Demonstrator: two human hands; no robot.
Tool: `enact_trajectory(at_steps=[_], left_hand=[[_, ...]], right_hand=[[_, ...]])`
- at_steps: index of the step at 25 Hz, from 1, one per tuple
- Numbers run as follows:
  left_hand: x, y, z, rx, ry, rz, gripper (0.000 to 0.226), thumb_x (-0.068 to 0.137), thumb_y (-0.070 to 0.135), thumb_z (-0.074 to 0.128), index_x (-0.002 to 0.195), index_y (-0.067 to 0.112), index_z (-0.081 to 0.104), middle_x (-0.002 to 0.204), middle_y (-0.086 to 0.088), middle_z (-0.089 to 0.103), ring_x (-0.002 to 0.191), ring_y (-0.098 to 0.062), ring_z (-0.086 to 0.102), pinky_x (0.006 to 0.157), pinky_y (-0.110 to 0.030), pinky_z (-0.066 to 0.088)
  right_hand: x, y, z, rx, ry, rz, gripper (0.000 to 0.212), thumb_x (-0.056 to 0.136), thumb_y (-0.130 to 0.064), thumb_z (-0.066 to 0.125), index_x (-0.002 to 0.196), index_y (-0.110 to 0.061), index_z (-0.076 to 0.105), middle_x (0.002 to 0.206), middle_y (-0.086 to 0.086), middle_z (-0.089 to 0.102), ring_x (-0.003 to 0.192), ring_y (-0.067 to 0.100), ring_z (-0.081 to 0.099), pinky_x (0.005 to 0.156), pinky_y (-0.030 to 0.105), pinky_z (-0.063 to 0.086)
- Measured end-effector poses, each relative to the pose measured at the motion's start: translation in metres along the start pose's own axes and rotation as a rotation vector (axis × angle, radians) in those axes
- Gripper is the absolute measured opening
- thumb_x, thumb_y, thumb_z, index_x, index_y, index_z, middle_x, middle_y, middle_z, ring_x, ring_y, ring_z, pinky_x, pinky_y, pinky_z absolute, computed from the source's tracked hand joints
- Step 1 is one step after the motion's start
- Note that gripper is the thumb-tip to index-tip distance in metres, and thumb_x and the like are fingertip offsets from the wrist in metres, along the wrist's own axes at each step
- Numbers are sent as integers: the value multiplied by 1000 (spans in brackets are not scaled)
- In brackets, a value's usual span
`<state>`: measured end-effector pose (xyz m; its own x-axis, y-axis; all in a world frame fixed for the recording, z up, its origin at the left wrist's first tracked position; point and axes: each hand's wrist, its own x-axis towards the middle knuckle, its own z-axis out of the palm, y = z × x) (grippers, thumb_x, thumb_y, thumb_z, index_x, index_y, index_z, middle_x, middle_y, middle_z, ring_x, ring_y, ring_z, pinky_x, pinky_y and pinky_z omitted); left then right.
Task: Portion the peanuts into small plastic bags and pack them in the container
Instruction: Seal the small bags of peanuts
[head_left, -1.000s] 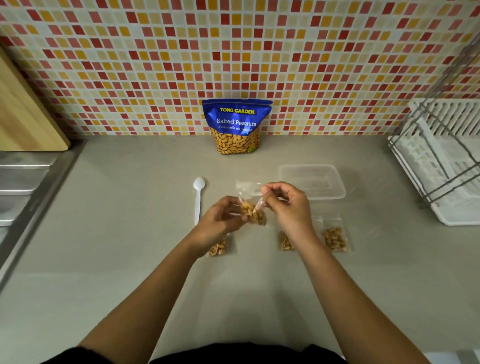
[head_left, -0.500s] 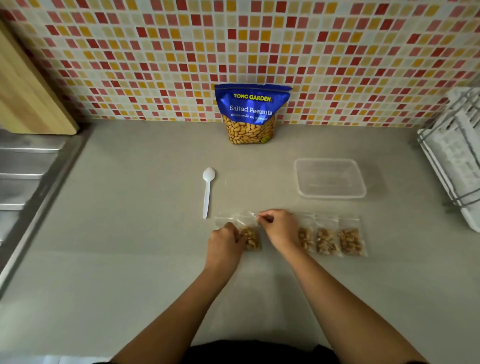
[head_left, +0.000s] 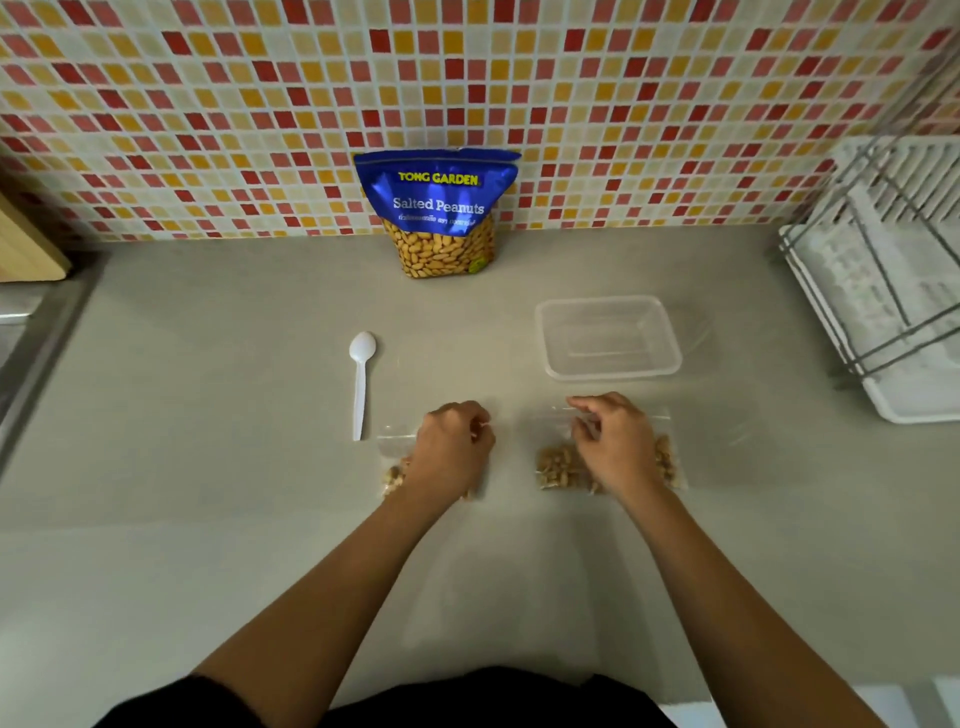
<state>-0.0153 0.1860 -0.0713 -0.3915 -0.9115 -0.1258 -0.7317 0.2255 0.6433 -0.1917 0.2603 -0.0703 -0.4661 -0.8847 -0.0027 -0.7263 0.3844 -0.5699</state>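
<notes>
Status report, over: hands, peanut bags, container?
Left hand and right hand down on filled small bags, grip unclear. Container empty, lid off. Nothing blocks it.

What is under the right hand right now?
Small peanut bags lie flat on the counter under the right hand; peanuts show on both sides of it. The hand covers the middle, so the number of bags there cannot be told.

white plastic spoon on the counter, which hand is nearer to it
Left. The left hand sits just right of the white plastic spoon; the right hand is farther right, beyond the left.
</notes>
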Motion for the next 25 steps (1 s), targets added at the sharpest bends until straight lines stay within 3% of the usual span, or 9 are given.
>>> enact_trajectory(at_steps=[5,9,12,15,20,22,25], left_hand=[[32,23,44,85,-176,191,36,90,23,55,122,9,59,117,-18,58,102,-34,59,91,-36,47],[38,28,55,166,-163,183,27,85,17,57,109,5,63,117,-20,52,102,-37,55,90,-37,46],[37,26,49,49,-173,210,13,81,12,62,89,3,65,99,-19,60,91,-35,59,81,-33,46],[27,24,28,-258,-232,95,7,80,12,67,78,13,60,83,-6,67,79,-20,63,75,-29,50],[7,25,-15,-696,-315,-13,10,81,6,69,83,14,63,76,-8,70,74,-14,67,70,-21,54],[6,24,-33,-641,-312,53,12,81,7,69,85,18,66,76,-4,70,75,-11,68,72,-19,54],[8,25,-54,-398,-290,216,11,82,16,69,86,26,69,75,10,69,73,2,65,71,-12,49]], right_hand=[[9,16,5,-158,-152,-35,40,86,-22,60,124,-10,58,117,15,55,109,32,52,99,33,39],[15,14,8,-263,-203,-87,34,83,-18,60,115,-7,62,117,15,49,111,32,45,100,34,37],[13,11,3,-210,-165,-134,18,80,-13,63,97,-8,66,108,12,55,104,29,50,92,32,41],[4,10,-5,-37,-178,-104,9,82,-10,62,91,-11,61,94,7,65,87,23,61,76,29,45],[-20,-7,-9,588,-120,152,8,84,-15,67,89,-21,65,85,-5,68,80,6,63,75,12,47],[-27,-19,-7,730,-69,168,11,84,-14,67,86,-24,67,85,-8,70,78,3,65,74,10,47],[-32,-35,-6,759,-11,140,9,84,-15,67,91,-19,70,85,-5,72,76,1,66,72,11,49]])
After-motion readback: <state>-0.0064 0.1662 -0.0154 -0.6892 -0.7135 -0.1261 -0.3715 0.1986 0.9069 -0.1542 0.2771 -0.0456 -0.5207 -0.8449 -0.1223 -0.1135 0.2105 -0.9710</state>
